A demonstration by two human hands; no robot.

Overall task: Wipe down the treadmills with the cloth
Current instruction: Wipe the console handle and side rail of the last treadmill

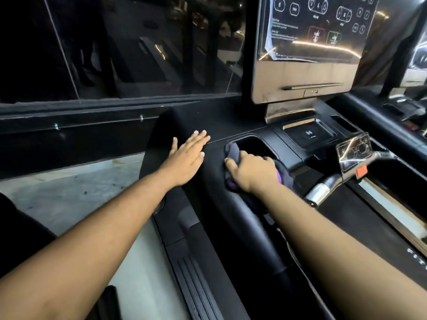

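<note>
At the left side of a treadmill console (231,121), beside a dark window (115,49): right hand (251,173) pressing a bunched dark cloth (232,150) against the black plastic at the near rim of a cup holder (256,146), fingers (230,163) curled round the cloth and holding it fast. Left hand (188,155) laid flat on the console top just beside it, fingers straight and grasping nothing, apparently bracing. Cloth pinned between palm and console, one purple fold showing under the wrist and a dark corner poking toward the cup holder.

Step judged in hand: wiping the left shoulder of the console, with the pass about level with the cup holder's edge. Next move likely to call for sweeping the cloth into or round that recess, then on toward the screen (316,28) and the metal handlebar (328,185); flat left hand likely to need shifting clear of the cloth's path.

Counted: two hands, one cloth, one screen, one cup holder plainly seen on this side and a second slot (344,123) further right, one handlebar in view, one red tab (361,170) below the small control panel (353,150). Second treadmill perhaps at far right, too cropped to tell.
</note>
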